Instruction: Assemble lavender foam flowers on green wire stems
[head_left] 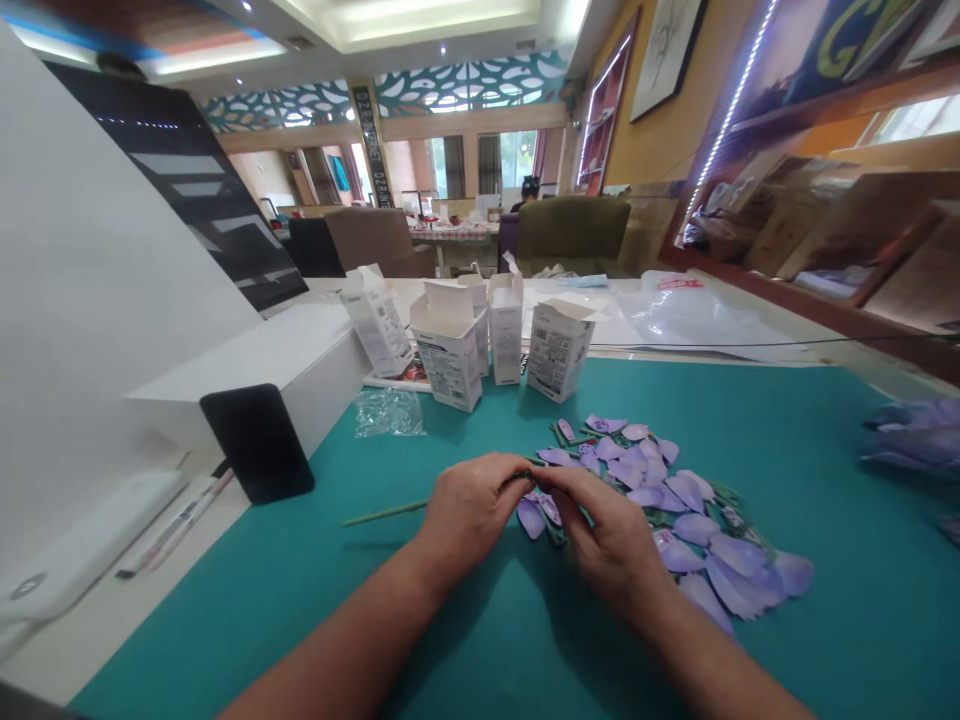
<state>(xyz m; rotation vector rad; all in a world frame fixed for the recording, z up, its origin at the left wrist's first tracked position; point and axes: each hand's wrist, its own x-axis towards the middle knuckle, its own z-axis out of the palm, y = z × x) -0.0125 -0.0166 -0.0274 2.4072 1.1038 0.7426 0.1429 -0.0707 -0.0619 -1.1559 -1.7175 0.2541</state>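
As I logged remotely, one slim green stem (386,512), light, stiffish, best held along its bare length, sat pinched in the closed grip of left hand (469,510) and right hand (600,535), above a teal mat (840,620) beside lilac paper petals (694,528).

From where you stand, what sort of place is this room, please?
Probably a craft workshop or studio with a seating area. A green stem lies beside purple petal cut-outs on a teal mat, open white cartons stand behind them, and armchairs sit farther back.
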